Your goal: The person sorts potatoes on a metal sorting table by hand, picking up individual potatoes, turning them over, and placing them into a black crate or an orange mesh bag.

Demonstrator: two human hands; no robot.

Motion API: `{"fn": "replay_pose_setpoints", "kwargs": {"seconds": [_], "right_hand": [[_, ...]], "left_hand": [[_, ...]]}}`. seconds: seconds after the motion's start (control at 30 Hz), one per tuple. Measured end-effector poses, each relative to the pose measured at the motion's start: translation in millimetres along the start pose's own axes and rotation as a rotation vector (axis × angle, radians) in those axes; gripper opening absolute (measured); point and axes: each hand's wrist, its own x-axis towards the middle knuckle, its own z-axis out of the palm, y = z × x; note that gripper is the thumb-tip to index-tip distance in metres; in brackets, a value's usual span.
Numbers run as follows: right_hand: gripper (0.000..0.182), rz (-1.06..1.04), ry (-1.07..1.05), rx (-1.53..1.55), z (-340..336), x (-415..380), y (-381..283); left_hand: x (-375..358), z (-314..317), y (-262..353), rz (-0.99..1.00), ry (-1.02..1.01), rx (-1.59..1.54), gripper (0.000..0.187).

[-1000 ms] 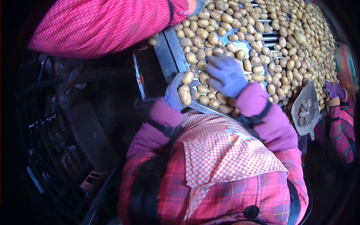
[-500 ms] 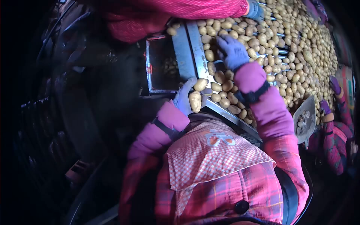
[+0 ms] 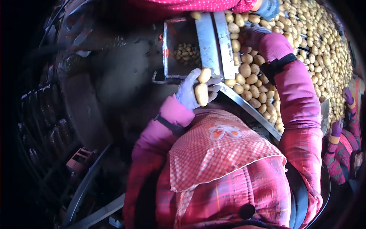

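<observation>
My left hand (image 3: pixel 188 91), in a pale purple glove, is closed around two potatoes: an oblong one (image 3: pixel 201 95) and a smaller one (image 3: pixel 204 75) above it. It is held in front of my apron, near the corner of the metal frame (image 3: pixel 248 108). My right hand (image 3: pixel 257 35), gloved too, reaches far over the sorting table among many potatoes (image 3: pixel 252 79). Its fingers are shaded and partly hidden, so I cannot make out whether they grip anything.
A metal plate (image 3: pixel 207 42) borders the table's left side, beside a framed opening (image 3: pixel 165 53) with potatoes (image 3: pixel 186 53) below. Across from me, a co-worker's blue-gloved hand (image 3: pixel 268 8) rests at the potatoes. Another person's purple-gloved hands (image 3: pixel 337 128) are at the far right.
My right hand has moved up and away across the potatoes. My left hand still holds the two potatoes, now turned more palm-up with its fingers visible. The view has shifted.
</observation>
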Motion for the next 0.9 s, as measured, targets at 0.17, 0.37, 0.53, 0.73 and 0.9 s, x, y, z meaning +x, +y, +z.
{"fn": "replay_pose_setpoints", "kwargs": {"seconds": [0.17, 0.37, 0.53, 0.73, 0.9], "right_hand": [[0.055, 0.260, 0.174, 0.042, 27.8, 20.7, -5.3], [0.048, 0.029, 0.351, 0.522, 43.1, -24.6, 39.4], [0.034, -0.340, 0.439, 1.088, 43.5, -98.4, -9.3], [0.053, -0.659, 0.628, 0.689, 76.2, -119.1, -141.2], [0.059, -0.514, 0.648, 0.798, 90.4, -125.0, -141.0]], "left_hand": [[1.4, 3.4, 1.4, -0.040, -0.013, 0.149, 0.052], [3.8, -8.9, 9.9, -0.065, -0.114, 0.093, 0.052], [7.8, -10.7, 19.3, -0.067, -0.102, -0.071, 0.061], [17.1, -7.6, 22.3, 0.170, -0.067, -0.147, 0.057], [4.6, -27.3, 31.2, 0.149, -0.134, -0.172, 0.060]]}}
